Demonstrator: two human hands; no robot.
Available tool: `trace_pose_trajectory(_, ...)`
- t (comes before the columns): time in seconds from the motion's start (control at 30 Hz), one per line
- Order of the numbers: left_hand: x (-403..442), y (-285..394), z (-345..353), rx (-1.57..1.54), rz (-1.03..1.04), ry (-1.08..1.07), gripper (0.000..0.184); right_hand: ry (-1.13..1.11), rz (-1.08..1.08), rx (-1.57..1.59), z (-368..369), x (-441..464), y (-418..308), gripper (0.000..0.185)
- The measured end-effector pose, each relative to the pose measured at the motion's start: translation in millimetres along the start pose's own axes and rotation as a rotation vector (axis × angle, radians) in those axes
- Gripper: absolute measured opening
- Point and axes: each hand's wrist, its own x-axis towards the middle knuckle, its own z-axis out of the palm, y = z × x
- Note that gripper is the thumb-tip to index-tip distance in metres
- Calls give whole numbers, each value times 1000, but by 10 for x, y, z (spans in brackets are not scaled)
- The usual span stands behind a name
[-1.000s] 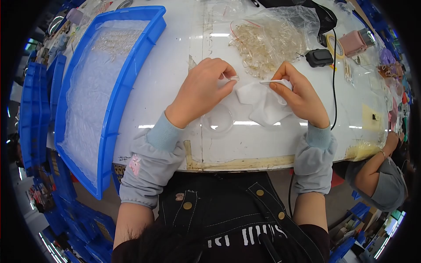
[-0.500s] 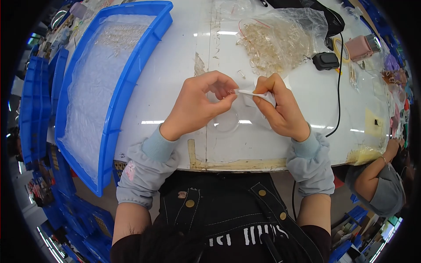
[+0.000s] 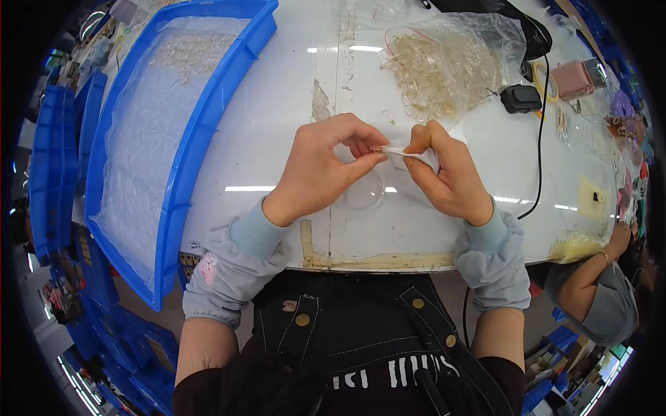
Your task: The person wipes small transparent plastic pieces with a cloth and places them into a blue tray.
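Observation:
Thumb and fingertips of my left hand (image 3: 322,166) pinch one end of a small clear plastic piece (image 3: 378,148). My right hand (image 3: 452,173) is closed on a folded white cloth (image 3: 425,159), its tip pressed against the other end of that piece. Both hands meet above the white table. Under them lies a round clear dish or lid (image 3: 365,193), partly covered by my fingers. Just beyond my hands stands an open clear bag (image 3: 451,73) full of similar clear pieces. One loose piece (image 3: 389,116) rests beside the bag.
To the left, a blue tray (image 3: 186,149) lined with plastic film holds rows of clear pieces at its far end. A black box-like device (image 3: 520,99), a cable (image 3: 540,166), a tape roll (image 3: 544,80) and a pink case (image 3: 573,80) lie at right. Another person's arm (image 3: 590,277) rests there.
Both hands have shifted slightly right in view, and the fingertips and cloth are closer together on the clear piece. The grips stay the same.

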Motion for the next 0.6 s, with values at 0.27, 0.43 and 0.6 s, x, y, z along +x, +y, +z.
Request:
trace_pose_trajectory(0.27,-18,9,41,4,57,44,15,22,-42,7,9,-4,-14,14)
trace_pose_trajectory(0.43,-32,3,49,-13,39,32,16,-14,-18,-13,-42,-14,-19,13)
trace_pose_trajectory(0.6,-28,63,33,-149,-148,-21,17,21,-91,-83,15,1,-42,14)
